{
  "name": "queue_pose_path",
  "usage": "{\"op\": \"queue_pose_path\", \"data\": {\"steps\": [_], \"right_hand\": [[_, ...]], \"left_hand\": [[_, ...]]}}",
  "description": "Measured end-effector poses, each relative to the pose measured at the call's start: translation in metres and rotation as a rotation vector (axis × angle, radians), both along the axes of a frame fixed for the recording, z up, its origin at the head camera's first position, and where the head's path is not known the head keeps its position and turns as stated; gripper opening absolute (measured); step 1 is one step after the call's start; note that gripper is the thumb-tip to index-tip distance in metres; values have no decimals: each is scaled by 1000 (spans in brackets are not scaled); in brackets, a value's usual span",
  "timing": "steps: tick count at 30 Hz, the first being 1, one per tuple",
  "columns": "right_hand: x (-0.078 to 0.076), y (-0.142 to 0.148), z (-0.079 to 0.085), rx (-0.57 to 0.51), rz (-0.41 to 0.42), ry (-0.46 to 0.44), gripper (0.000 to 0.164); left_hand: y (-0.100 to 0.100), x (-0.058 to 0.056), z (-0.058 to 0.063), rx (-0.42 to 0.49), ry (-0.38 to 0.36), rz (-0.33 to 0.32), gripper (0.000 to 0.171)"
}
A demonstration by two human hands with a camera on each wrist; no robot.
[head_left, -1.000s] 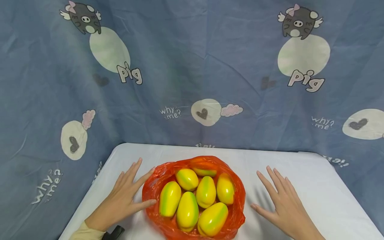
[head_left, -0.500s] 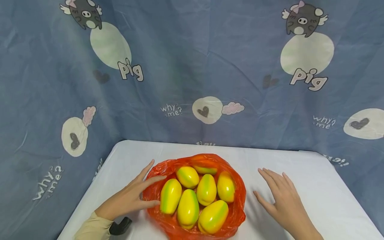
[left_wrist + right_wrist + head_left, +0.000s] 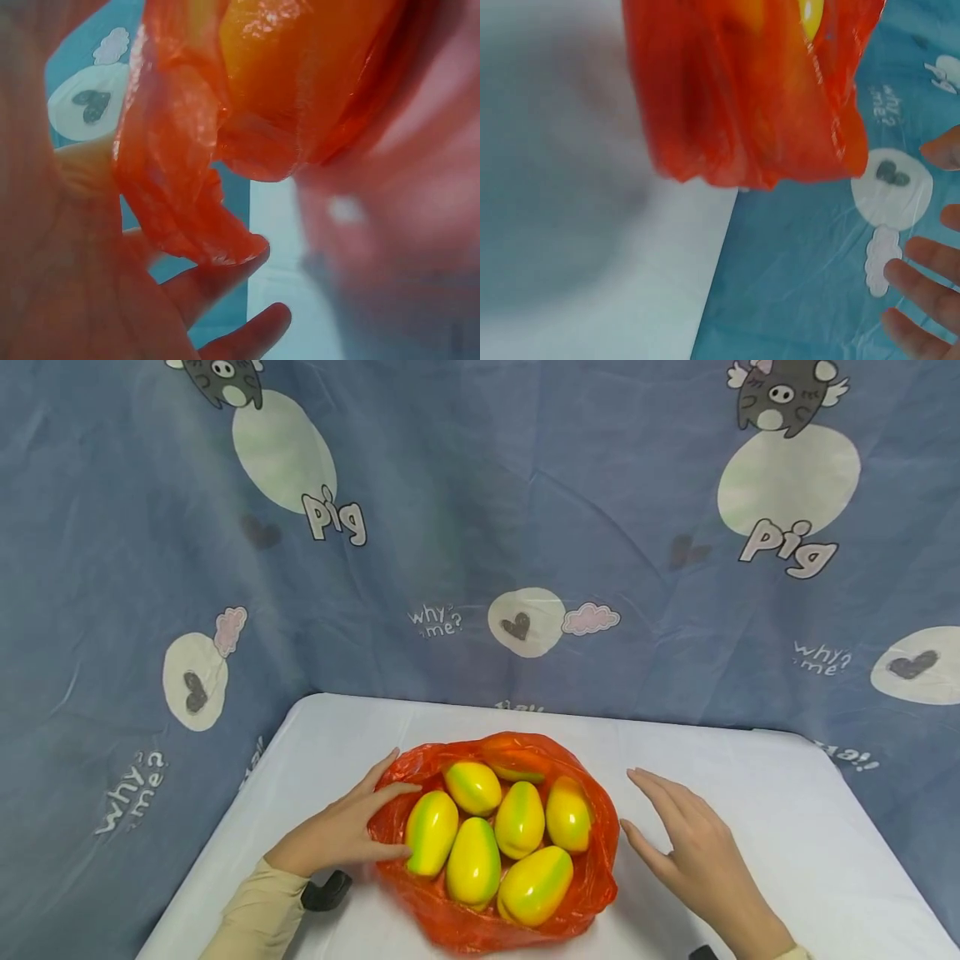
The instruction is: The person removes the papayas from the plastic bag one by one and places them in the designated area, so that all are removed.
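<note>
A crumpled red plastic bag (image 3: 450,931) stands with its mouth wide on the white table. Inside lie several glossy yellow-and-green fruits, mango-like in shape, one of them a plump fruit (image 3: 473,864) near the front. At the bag's left rim is my left hand (image 3: 330,835), thumb and fingers spread along it. In the left wrist view, the bag's thin edge (image 3: 176,142) lies against the spread fingers of that hand (image 3: 97,277). My right hand (image 3: 701,852) hovers beside the bag's right side, fingers extended, holding nothing. A gap separates its fingers from the bag (image 3: 750,105) in the right wrist view.
The white table (image 3: 795,827) extends to both sides of the bag. Behind it hangs a blue cloth (image 3: 450,510) printed with pigs and hearts. A black wrist device (image 3: 326,891) sits under my left wrist, above the tabletop.
My left hand has moved right, onto the bag's left rim. The right hand has come leftward, closer to the bag. The head view has tilted slightly down. The fruits stay in place.
</note>
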State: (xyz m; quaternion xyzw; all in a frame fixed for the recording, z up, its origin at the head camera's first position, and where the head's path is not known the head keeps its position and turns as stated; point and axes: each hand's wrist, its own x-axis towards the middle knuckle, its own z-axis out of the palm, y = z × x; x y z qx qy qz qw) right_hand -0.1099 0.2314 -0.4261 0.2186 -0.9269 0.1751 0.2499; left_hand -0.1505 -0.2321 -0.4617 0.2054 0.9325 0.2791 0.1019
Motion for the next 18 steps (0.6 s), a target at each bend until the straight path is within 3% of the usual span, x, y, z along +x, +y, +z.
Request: {"op": "queue_pose_path", "data": {"steps": [6, 14, 18], "right_hand": [[-2, -16, 8, -31, 19, -102, 61], [-17, -41, 23, -179, 97, -419, 56], [-25, -54, 23, -193, 125, -519, 59]], "left_hand": [[2, -2, 1, 18, -6, -9, 85], [6, -2, 2, 27, -35, 4, 96], [8, -1, 6, 52, -63, -3, 101]]}}
